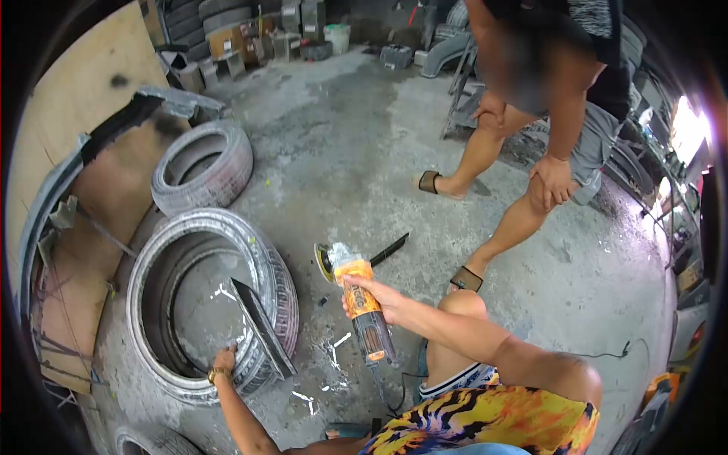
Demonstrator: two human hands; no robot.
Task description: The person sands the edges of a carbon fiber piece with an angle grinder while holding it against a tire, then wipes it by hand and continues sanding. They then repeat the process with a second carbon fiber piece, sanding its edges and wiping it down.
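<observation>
An orange and black angle grinder (362, 303) is gripped round its body by my right hand (371, 297), with its disc (324, 262) pointing up and to the left. My left hand (224, 359), with a watch at the wrist, is at the near inner rim of a large tyre (284, 303) lying on the floor. Across that tyre's right side rests a dark, long angled strip (262, 327), just right of my left hand. Whether my left fingers hold anything is too small to tell. A dark bar (390, 249) extends behind the grinder's head.
Another person (557, 98) leans with hands on knees at the upper right. A smaller tyre (203, 167) lies beyond the large one, and part of another (155, 441) shows at the bottom left. Boards (83, 98) stand at the left. A cord (591, 355) runs across the floor.
</observation>
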